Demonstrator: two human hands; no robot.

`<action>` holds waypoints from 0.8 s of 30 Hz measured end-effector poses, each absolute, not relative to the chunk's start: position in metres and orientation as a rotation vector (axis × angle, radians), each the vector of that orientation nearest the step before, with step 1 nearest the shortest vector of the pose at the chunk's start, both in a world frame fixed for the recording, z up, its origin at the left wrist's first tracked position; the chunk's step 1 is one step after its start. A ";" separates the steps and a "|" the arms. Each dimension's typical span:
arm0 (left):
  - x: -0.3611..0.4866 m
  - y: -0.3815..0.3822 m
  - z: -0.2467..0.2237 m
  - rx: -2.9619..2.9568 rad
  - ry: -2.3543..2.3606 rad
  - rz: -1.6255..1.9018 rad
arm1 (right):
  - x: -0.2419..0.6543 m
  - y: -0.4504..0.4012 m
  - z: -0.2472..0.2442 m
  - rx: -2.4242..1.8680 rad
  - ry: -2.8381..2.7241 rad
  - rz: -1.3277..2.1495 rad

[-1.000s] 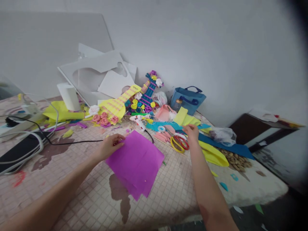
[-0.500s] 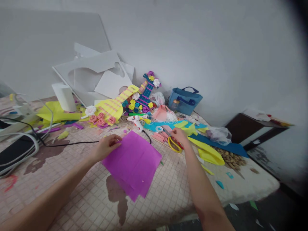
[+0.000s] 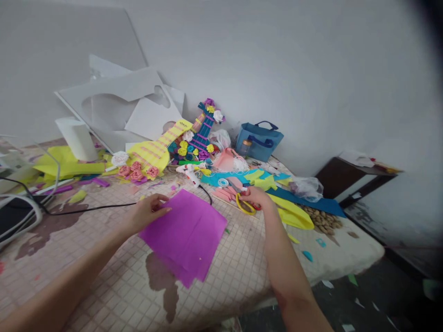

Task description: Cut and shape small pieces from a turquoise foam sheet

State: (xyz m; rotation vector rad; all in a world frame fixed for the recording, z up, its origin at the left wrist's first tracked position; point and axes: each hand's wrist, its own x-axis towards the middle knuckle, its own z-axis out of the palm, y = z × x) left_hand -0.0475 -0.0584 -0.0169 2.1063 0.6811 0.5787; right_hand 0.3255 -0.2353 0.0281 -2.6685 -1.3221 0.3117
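A sheet of purple paper [image 3: 188, 235], seemingly several layers, lies flat on the tiled-pattern tablecloth. My left hand [image 3: 154, 212] rests at its upper left edge, thumb and fingers apart with the thumb over the paper. To the right, my right hand [image 3: 256, 197] is closed on a pair of scissors [image 3: 246, 206] with yellow and red handles. The blades point away and left, over pink paper strips [image 3: 224, 193]. A white hot glue gun [image 3: 188, 174] lies beyond the purple sheet, its black cord trailing near it.
A yellow paper guitar [image 3: 152, 154] and a dark blue one [image 3: 202, 133] with paper flowers lean at the back. Also there are a paper roll [image 3: 76, 140], white board offcuts [image 3: 148, 117], a blue bag [image 3: 259, 140], yellow paper [image 3: 294, 216], peanuts [image 3: 323, 220] and cables [image 3: 86, 210].
The view has shifted, sliding things leftward in the picture. My right hand has closed further round the scissors' handles; my left hand stays at the purple paper's edge.
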 end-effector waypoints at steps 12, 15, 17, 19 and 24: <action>-0.049 -0.054 -0.018 2.186 0.694 0.654 | 0.319 -0.244 0.030 -2.600 -1.380 0.479; -0.048 -0.055 -0.016 2.181 0.705 0.654 | 0.323 -0.245 0.028 -2.566 -1.369 0.492; -0.048 -0.055 -0.016 2.187 0.712 0.648 | 0.325 -0.244 0.026 -2.548 -1.366 0.504; -0.049 -0.054 -0.017 2.201 0.711 0.644 | 0.326 -0.244 0.025 -2.534 -1.362 0.518; -0.050 -0.055 -0.016 2.214 0.700 0.645 | 0.329 -0.245 0.022 -2.516 -1.330 0.528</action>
